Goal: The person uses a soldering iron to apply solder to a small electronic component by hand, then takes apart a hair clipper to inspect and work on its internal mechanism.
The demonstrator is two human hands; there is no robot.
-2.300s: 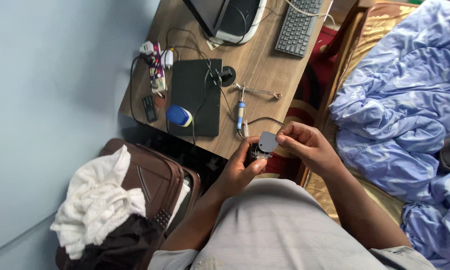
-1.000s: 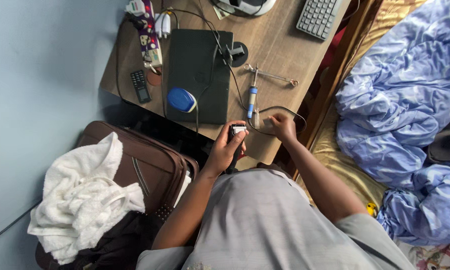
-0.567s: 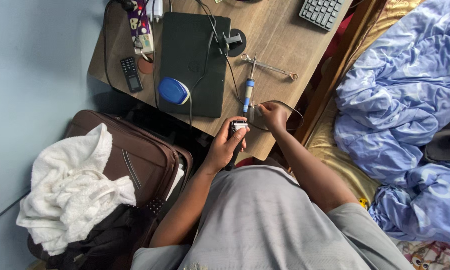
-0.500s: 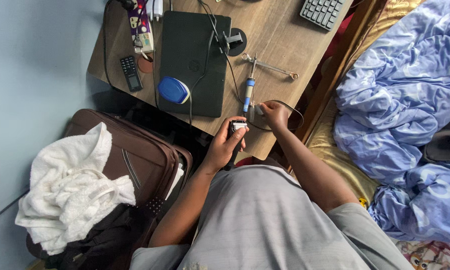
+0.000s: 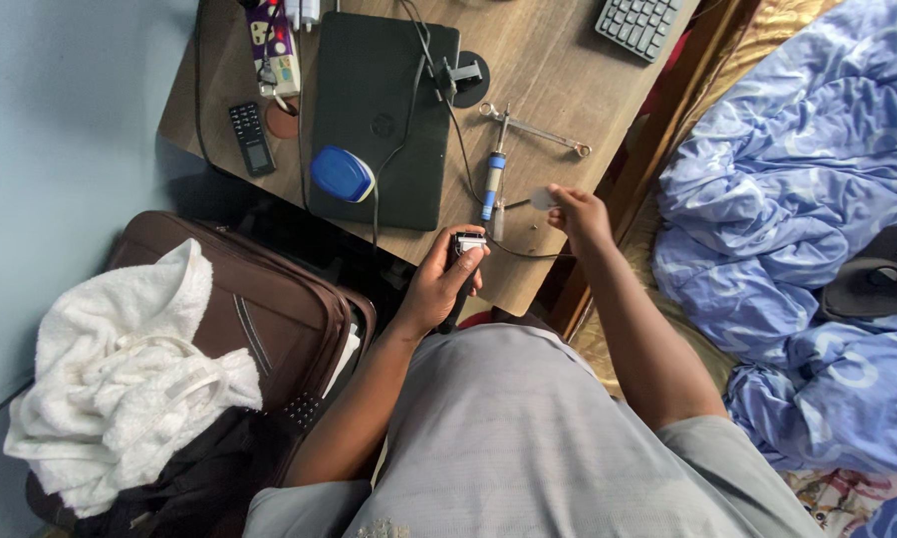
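My left hand (image 5: 438, 287) is closed around a small dark hand-held device (image 5: 464, 249) with a pale top end, held over the near edge of the wooden desk (image 5: 558, 80). My right hand (image 5: 580, 211) pinches a small pale grey piece (image 5: 542, 198) just above the desk, a short way to the right of the device. A blue-handled tool (image 5: 491, 185) lies on the desk between the two hands. A thin dark cable runs beneath them.
On the desk lie a shut black laptop (image 5: 381, 110), a blue oval object (image 5: 341, 173), a metal spanner (image 5: 534, 130), a small dark remote (image 5: 252, 138) and a keyboard (image 5: 645, 22). A brown suitcase (image 5: 259, 309) with a white towel (image 5: 120, 379) stands left. Blue bedding (image 5: 817, 199) lies right.
My right hand has moved away from the device to the right with the small grey piece between its fingers. The view has shifted slightly; my left hand keeps hold of the device.
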